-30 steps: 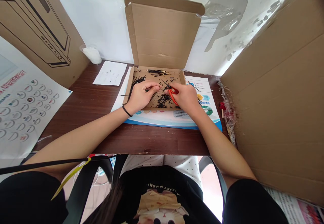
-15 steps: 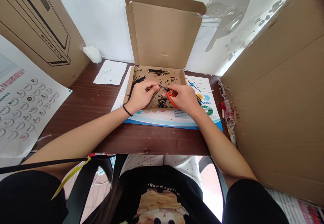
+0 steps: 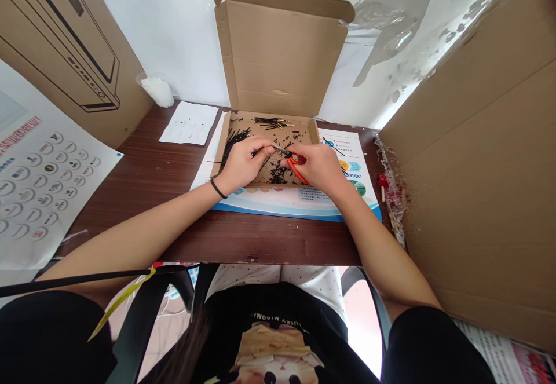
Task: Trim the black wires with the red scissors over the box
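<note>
My right hand is closed around scissors with orange-red handles, their grey blades pointing left toward my left fingertips. My left hand pinches at the blade tips over an open cardboard box. A thin black wire pokes out to the left from behind that hand; the pinched end is too small to make out clearly. Inside the box, black wires lie bunched at the left, and a pile with gold-coloured ends lies at the back. Short black offcuts are scattered below the scissors.
The box's lid stands raised against the wall. Beneath the box lies a printed sheet, with several black wires on its right. White paper lies at the back left. Large cardboard panels border the right side.
Both hands stay almost in place over the box. The scissors and my right hand have shifted very slightly; the handles look a little differently angled.
</note>
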